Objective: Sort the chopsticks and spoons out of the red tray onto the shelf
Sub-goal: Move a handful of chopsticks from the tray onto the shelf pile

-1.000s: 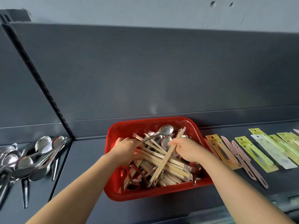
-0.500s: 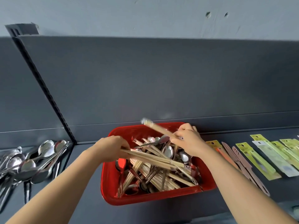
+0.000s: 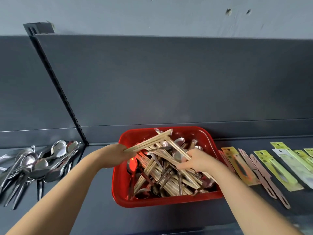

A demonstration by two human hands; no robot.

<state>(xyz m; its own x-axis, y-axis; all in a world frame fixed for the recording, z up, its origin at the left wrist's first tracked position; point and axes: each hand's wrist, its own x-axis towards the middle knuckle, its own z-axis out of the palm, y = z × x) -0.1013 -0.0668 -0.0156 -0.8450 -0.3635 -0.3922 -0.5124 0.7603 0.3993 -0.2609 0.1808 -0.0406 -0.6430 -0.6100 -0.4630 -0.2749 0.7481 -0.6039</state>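
Note:
A red tray (image 3: 160,201) stands on the dark shelf (image 3: 88,200), filled with a jumble of wooden chopsticks (image 3: 169,182) and metal spoons (image 3: 177,156). My left hand (image 3: 116,156), at the tray's left rim, grips a bundle of chopsticks (image 3: 149,142) that slants up and to the right above the tray. My right hand (image 3: 196,161), over the tray's right half, pinches another chopstick pair (image 3: 176,147) that runs up and left toward the bundle's tip.
A pile of metal spoons (image 3: 39,165) lies on the shelf section to the left, past a slotted upright (image 3: 67,106). Packaged utensils in yellow and green cards (image 3: 277,168) lie in a row right of the tray. The shelf's back panel rises close behind.
My left hand has lifted its chopstick bundle out of the tray, tips now raised to the right. My right hand dropped lower over the tray, still holding a chopstick pair.

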